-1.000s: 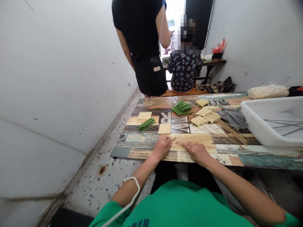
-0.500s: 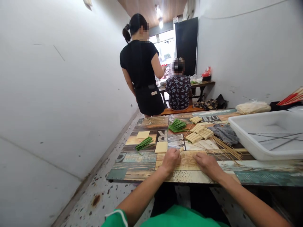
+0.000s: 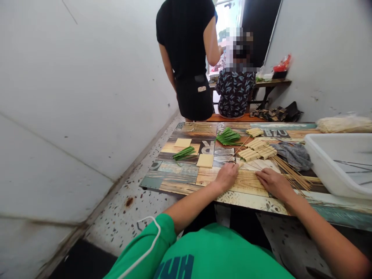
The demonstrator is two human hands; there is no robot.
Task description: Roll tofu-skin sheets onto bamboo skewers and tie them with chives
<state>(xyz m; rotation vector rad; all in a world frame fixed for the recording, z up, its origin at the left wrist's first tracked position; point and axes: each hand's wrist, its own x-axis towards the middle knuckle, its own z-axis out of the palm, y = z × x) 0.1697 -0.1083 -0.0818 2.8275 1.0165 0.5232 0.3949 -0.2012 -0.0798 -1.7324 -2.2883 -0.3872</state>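
Skewering, seemingly: left fingers (image 3: 234,166) closed round a roll (image 3: 241,164); right fingers (image 3: 264,175) low, grip unclear; next calls for steady aim.

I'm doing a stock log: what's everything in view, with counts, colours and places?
panel: one, black, back
co-workers: two, dark clothes, beyond table
bench: one, orange, beyond table
fabric: one, chequered, on bench
far table: one, brown, back right
bag: one, red, at far table
table: one, multicoloured, in front
squares: two, pale yellow, table's left
greens: two bunches, green, near squares
rolls: several, pale yellow, table's middle
skewers: many, tan, beside rolls
cloth: one, grey, by tub
tub: one, white, table's right
rods: several, dark, in tub
pack: one, whitish, behind tub
shirt: one, green, bottom
left hand: one, bare, holding a roll
right hand: one, bare, near skewers, hold unclear
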